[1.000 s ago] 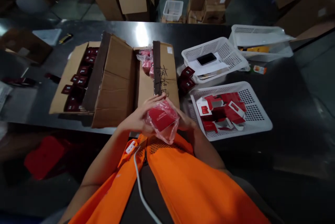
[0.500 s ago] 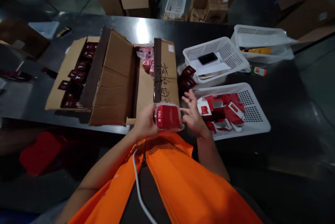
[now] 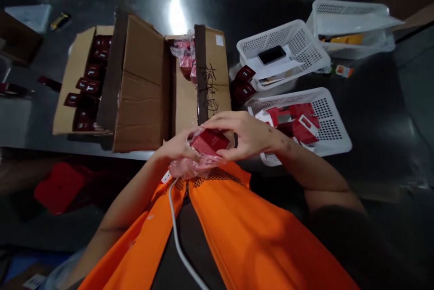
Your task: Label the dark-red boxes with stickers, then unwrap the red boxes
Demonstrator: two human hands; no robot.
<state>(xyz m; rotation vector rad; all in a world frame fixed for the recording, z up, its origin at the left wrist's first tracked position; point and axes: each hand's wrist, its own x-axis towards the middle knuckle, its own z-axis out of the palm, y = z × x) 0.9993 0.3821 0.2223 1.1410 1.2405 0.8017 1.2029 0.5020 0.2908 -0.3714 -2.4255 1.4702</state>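
Observation:
In front of my orange vest, a small red carton (image 3: 210,141) sits tilted, partly out of its clear plastic wrap (image 3: 188,168). My left hand (image 3: 178,147) is closed around the wrap and the carton's left side. The thumb and fingers of my right hand (image 3: 246,134) grip the carton from the right and top. Just beyond my hands stands an open cardboard box (image 3: 186,109) with several plastic-wrapped red cartons (image 3: 186,61) inside. Two dark red cartons (image 3: 244,83) stand to its right.
At left, a cardboard box (image 3: 71,100) holds several dark red cartons. A white basket (image 3: 334,131) of flattened red packaging lies at right; behind it another basket (image 3: 288,32) holds a phone (image 3: 271,54) on papers. A yellow cutter (image 3: 61,21) lies far left on the metal table (image 3: 237,9).
My right hand has come from beside the wrapped carton onto it and now grips it. The carton has turned and tilted, and the wrap has been pulled down toward my vest.

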